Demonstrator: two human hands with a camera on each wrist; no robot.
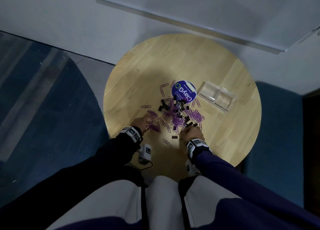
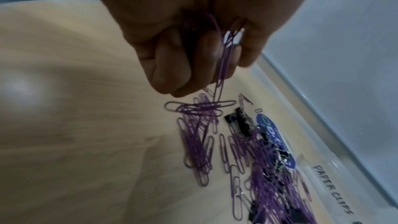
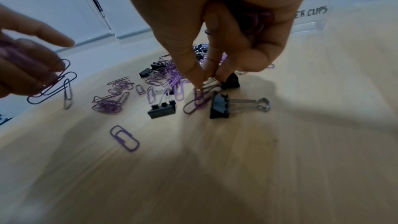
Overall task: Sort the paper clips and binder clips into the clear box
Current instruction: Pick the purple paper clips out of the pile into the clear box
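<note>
clips (image 1: 174,115) heaped on table (image 1: 216,70), box (image 1: 216,96) right.

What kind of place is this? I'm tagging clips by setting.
Probably an office or lounge corner, not a workshop: a small round wooden table stands against a pale wall, on blue carpet, strewn with purple paper clips beside a labelled clear box.

Head view: both forearms reach from bottom of frame toward centre, dark sleeves, marker bands on both wrists. Left hand (image 1: 141,122) sits left of centre, fingers curled into a loose fist that grips several purple paper clips (image 2: 221,60); index finger stretched forward. Right hand (image 1: 191,133) lies just right of centre, palm down, thumb and fingertips (image 3: 199,76) pinched together, pointing downward at the tabletop (image 1: 216,143). Hands apart, not touching.
</note>
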